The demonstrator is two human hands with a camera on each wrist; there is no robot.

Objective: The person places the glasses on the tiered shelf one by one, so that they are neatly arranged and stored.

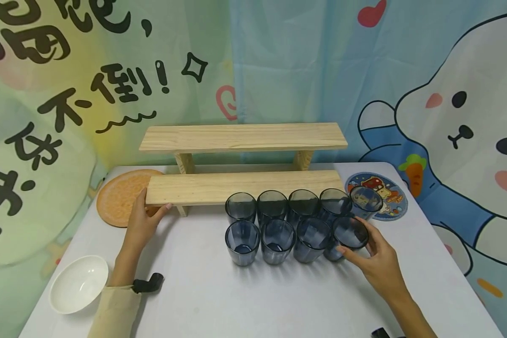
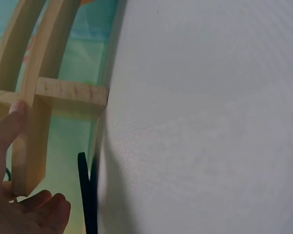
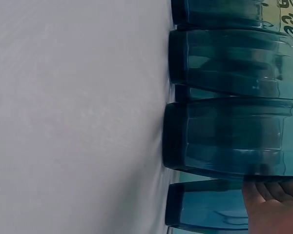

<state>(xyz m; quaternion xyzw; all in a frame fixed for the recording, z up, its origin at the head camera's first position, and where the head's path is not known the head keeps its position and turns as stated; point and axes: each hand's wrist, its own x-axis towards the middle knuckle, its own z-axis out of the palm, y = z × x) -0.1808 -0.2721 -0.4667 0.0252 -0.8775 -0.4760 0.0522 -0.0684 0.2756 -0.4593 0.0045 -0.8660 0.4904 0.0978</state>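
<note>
A two-tier wooden shelf [image 1: 243, 185] stands at the back of the table. My left hand [image 1: 144, 223] grips the left end of its lower board; in the left wrist view the thumb [image 2: 17, 114] lies against the board and the other fingers curl at its end. Two rows of dark blue-grey drinking glasses stand upright in front of the shelf. My right hand [image 1: 378, 263] holds the rightmost front-row glass [image 1: 349, 232], thumb at the near side and fingers round the right. In the right wrist view this glass [image 3: 224, 136] stands close beside its neighbour [image 3: 229, 63].
An orange round mat [image 1: 120, 199] lies left of the shelf, partly behind the left hand. On the right is a blue patterned round mat [image 1: 395, 202], partly overlapped by the back-row end glass [image 1: 365, 199]. A white bowl [image 1: 79, 285] sits near the left table edge. A printed curtain [image 1: 279, 61] hangs behind.
</note>
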